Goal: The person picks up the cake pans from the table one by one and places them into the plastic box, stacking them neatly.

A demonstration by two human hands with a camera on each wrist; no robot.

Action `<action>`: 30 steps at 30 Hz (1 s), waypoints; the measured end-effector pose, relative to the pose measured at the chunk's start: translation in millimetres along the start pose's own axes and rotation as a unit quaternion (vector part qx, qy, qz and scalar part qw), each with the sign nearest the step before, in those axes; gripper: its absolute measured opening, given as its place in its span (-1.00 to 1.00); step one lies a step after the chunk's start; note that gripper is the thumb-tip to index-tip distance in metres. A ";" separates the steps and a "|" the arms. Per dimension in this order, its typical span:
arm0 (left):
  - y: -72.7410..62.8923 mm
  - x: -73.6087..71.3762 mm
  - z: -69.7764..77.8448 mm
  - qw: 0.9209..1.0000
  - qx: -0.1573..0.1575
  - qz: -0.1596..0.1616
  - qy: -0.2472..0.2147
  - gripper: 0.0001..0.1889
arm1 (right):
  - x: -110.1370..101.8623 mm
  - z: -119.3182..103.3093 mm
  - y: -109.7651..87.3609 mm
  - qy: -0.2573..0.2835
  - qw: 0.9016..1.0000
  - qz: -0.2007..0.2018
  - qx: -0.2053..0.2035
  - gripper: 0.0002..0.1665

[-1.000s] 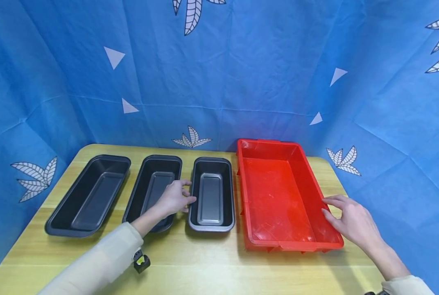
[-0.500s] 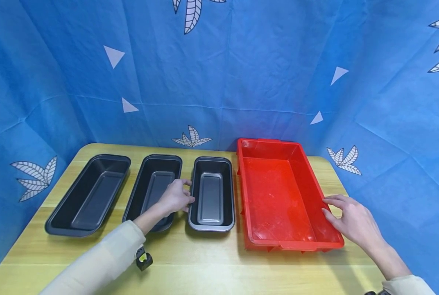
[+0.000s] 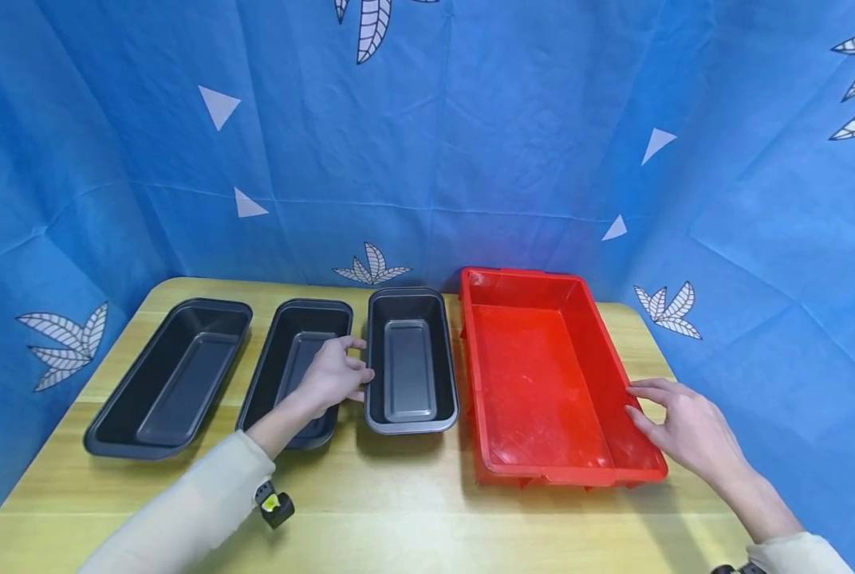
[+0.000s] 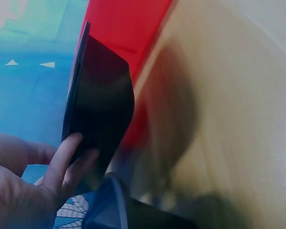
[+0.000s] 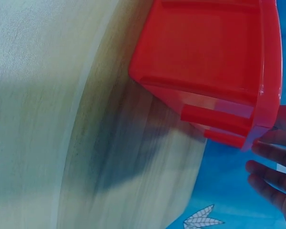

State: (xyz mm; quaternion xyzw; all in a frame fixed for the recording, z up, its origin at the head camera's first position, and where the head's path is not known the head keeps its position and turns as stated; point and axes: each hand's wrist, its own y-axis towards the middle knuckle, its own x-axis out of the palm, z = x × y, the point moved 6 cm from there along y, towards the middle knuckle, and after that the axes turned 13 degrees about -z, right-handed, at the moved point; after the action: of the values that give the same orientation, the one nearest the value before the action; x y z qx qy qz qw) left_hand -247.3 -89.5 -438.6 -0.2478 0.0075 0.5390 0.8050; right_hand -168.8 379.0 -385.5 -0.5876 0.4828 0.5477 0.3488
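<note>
My left hand (image 3: pixel 332 371) pinches the left rim of a dark metal loaf pan (image 3: pixel 409 375), which is raised with a shadow on the table below it. In the left wrist view, fingers (image 4: pixel 62 162) lie along the outer wall of this loaf pan (image 4: pixel 102 90). Just left of it stands a second loaf pan (image 3: pixel 305 351), partly hidden under my left wrist. My right hand (image 3: pixel 689 422) rests at the right rim of a red plastic tray (image 3: pixel 474 375), its fingertips at the edge. In the right wrist view its fingers (image 5: pixel 271 176) are loosely spread outside the tray.
A longer loaf pan (image 3: pixel 176 383) stands at the far left. All of it sits on a light wooden table (image 3: pixel 399 518). A blue patterned cloth (image 3: pixel 427 143) hangs behind and along both sides, close to the table's back edge.
My left hand has lifted the loaf pan off the table and a little upward in the head view. My right hand and the red tray have stayed put.
</note>
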 end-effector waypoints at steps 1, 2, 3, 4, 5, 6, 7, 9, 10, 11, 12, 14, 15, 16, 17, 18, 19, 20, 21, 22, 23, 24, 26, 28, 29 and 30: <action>-1.6 -1.8 2.2 1.000 0.002 0.001 -0.001 -0.38 | -0.3 -0.1 0.2 -0.001 1.000 -0.002 0.001 -0.58; -2.9 -3.6 4.2 1.000 0.004 0.003 -0.002 -0.38 | -0.7 -0.1 0.4 -0.001 1.000 -0.005 0.003 -0.57; -4.8 -5.2 6.7 1.000 0.008 0.004 -0.001 -0.38 | -0.9 0.0 0.7 -0.001 1.000 -0.008 0.004 -0.57; -6.4 -6.7 9.3 1.000 0.011 0.004 -0.002 -0.38 | -1.5 0.0 1.0 -0.001 1.000 -0.009 0.006 -0.57; -7.9 -8.3 11.7 1.000 0.013 0.006 -0.003 -0.38 | -1.9 0.1 1.2 0.000 1.000 -0.011 0.008 -0.56; -9.7 -9.6 14.4 1.000 0.017 0.006 -0.002 -0.38 | -2.2 0.1 1.5 0.000 1.000 -0.014 0.009 -0.56; -11.6 -10.8 17.1 1.000 0.021 0.007 -0.001 -0.38 | -2.4 0.0 1.8 0.002 1.000 -0.016 0.010 -0.56; -15.2 -12.9 22.3 1.000 0.027 0.007 -0.001 -0.38 | -2.6 -0.2 2.7 0.003 1.000 -0.020 0.011 -0.56; -16.9 -13.7 25.0 1.000 0.030 0.006 -0.001 -0.38 | -2.7 -0.3 3.1 0.004 1.000 -0.022 0.011 -0.56; -18.4 -14.5 27.6 0.999 0.032 0.006 -0.001 -0.38 | -2.7 -0.4 3.4 0.004 1.000 -0.023 0.011 -0.56; -19.8 -14.8 30.2 0.999 0.034 0.005 -0.002 -0.37 | -2.7 -0.7 3.7 0.004 1.000 -0.023 0.010 -0.57; -22.2 -15.0 35.5 0.999 0.037 0.003 -0.001 -0.36 | -2.6 -1.1 3.8 0.003 1.000 -0.023 0.009 -0.57; -22.9 -14.9 37.9 0.999 0.038 0.003 0.000 -0.36 | -2.4 -1.1 3.6 0.003 1.000 -0.024 0.009 -0.57; -23.4 -14.9 40.1 0.999 0.038 0.002 0.000 -0.36 | -2.0 -1.2 3.4 0.004 1.000 -0.025 0.010 -0.57; -23.7 -14.6 42.3 0.999 0.039 0.001 0.002 -0.36 | -1.8 -1.3 3.0 0.004 1.000 -0.026 0.010 -0.57; -23.8 -14.0 44.4 0.999 0.041 -0.001 0.003 -0.36 | -1.5 -1.3 2.5 0.004 1.000 -0.026 0.010 -0.57; -23.8 -13.4 46.5 0.999 0.042 -0.002 0.004 -0.36 | -1.2 -1.3 1.9 0.004 1.000 -0.026 0.010 -0.57; -23.7 -12.6 48.6 0.999 0.043 -0.004 0.004 -0.36 | -0.9 -1.2 1.1 0.004 1.000 -0.027 0.011 -0.57; -23.5 -11.3 50.9 0.999 0.045 -0.007 0.002 -0.36 | -0.7 -1.0 0.4 0.005 1.000 -0.027 0.012 -0.57; -23.3 -10.1 53.3 0.999 0.048 -0.010 0.001 -0.36 | -0.6 -1.0 0.3 0.004 1.000 -0.027 0.012 -0.57; -23.0 -8.7 55.7 0.999 0.050 -0.013 -0.001 -0.37 | -0.8 -1.0 0.2 0.003 1.000 -0.026 0.011 -0.57; -23.0 -7.2 58.0 0.999 0.052 -0.015 -0.004 -0.37 | -0.8 -0.9 0.1 0.003 1.000 -0.025 0.010 -0.58; -22.5 -3.4 62.7 0.998 0.056 -0.019 -0.011 -0.36 | -1.1 -1.1 0.1 0.002 1.000 -0.024 0.008 -0.58; -21.2 1.3 66.8 0.998 0.059 -0.022 -0.018 -0.36 | -1.1 -1.3 -0.1 0.001 1.000 -0.022 0.005 -0.58; -20.3 3.8 68.7 0.998 0.059 -0.024 -0.022 -0.36 | -1.0 -1.4 -0.2 0.002 1.000 -0.021 0.004 -0.58; -19.2 6.5 70.7 0.997 0.062 -0.027 -0.024 -0.36 | -0.7 -1.4 -0.4 0.002 1.000 -0.021 0.003 -0.58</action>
State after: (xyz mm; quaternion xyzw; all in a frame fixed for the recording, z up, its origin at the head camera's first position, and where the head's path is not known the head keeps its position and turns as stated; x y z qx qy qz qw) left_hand -245.9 -60.8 -370.9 -0.1847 0.0144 0.5214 0.8330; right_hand -168.0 377.9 -384.6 -0.5975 0.4733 0.5375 0.3608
